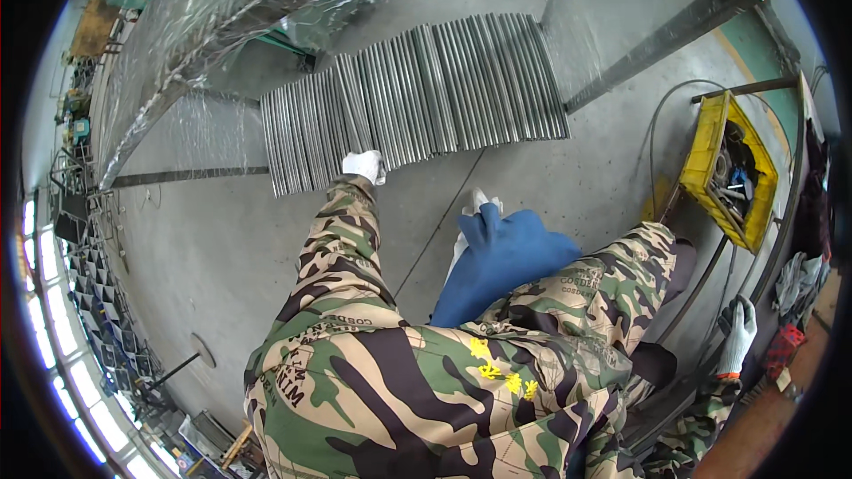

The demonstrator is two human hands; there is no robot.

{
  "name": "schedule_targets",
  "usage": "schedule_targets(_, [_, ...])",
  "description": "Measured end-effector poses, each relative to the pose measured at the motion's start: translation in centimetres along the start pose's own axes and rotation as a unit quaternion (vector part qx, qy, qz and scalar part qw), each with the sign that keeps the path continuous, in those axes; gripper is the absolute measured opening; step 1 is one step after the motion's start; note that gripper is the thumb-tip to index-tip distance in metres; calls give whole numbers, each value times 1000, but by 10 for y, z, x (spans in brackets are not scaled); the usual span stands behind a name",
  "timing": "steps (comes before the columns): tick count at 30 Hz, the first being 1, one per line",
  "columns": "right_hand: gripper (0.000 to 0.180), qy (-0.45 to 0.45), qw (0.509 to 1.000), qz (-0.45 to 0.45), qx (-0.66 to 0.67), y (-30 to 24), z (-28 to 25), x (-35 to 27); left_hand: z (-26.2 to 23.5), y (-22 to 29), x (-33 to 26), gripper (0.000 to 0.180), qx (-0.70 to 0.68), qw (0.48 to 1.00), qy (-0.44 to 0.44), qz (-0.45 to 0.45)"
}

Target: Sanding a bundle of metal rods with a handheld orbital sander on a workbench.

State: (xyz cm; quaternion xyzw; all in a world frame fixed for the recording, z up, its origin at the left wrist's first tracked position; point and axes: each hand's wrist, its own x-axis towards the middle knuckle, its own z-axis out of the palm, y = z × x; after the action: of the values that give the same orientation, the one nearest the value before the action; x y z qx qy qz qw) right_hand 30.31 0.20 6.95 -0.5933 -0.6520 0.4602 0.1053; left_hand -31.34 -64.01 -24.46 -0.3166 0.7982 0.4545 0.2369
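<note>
Presumably laid side by side at upper centre to keep their ends reachable, the metal tubes end by the left hand, its fingers bunched, any grip hidden, while the right hand's fingers, lower right, cannot be judged.

Rods: smooth, glossy metal. Wrap: glossy, wrinkled plastic. Crate: plastic. Floor: smooth, matt. Sleeve: matt cloth.
</note>
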Motion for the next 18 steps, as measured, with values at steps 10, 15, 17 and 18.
schedule_targets(10, [24, -20, 986, 3, -165, 31, -38, -32, 1, -4, 26, 15, 110, 994, -10, 6])
schedule_targets(15, [27, -50, 974, 3, -221, 38, -31, -27, -43, -44, 65, 47, 179, 982, -14, 65])
schedule_targets(17, [28, -24, 963, -20, -266, 29, -37, -51, 9, -22, 42, 46, 125, 992, -28, 15])
schedule_targets(18, [28, -22, 963, -20, -268, 27, -32, -54, 15, -5, 26, 45, 69, 997, -9, -34])
